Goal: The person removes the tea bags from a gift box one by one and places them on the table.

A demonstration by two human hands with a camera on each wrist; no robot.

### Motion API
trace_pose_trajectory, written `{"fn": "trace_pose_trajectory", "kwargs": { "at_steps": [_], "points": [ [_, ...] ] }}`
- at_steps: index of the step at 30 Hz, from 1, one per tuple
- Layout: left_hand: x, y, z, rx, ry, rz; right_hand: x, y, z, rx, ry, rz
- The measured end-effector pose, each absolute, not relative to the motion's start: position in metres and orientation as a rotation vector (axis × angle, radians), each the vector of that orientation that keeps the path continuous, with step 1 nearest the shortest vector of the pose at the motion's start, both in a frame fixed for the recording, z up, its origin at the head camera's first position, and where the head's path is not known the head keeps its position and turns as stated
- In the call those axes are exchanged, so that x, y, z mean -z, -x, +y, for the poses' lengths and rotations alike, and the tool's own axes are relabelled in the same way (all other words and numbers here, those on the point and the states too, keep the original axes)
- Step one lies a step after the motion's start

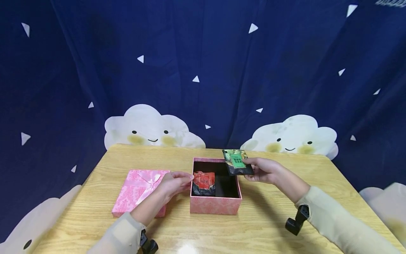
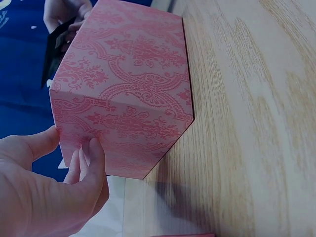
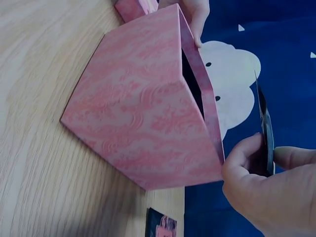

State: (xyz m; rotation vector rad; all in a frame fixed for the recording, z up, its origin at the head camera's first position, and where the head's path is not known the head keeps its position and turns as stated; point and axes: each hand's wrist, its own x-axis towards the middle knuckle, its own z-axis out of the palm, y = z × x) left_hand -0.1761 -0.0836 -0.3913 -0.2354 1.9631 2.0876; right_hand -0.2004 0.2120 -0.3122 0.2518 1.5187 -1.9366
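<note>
In the head view a pink patterned box stands without its lid, its dark inside showing. A red and black packet is in its left part. My left hand grips the left wall near the rim, thumb at the top edge and fingers against the outside, as the left wrist view shows. Over the box's right back corner, my right hand pinches a black packet with a green label between thumb and fingers. Edge-on, the same packet appears above the rim in the right wrist view.
Left of the box lies its pink lid with a ribbon bow, partly behind my left forearm. Another dark packet with a pink label lies on the wooden table. A blue curtain with clouds hangs behind the table.
</note>
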Motion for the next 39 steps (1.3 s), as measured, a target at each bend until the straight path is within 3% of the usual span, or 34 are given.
{"fn": "trace_pose_trajectory", "kwargs": {
  "at_steps": [39],
  "points": [
    [0.391,0.177,-0.083,-2.108,0.239,1.951,0.349,0.251,0.29,2.043,-0.445,1.622]
  ]
}}
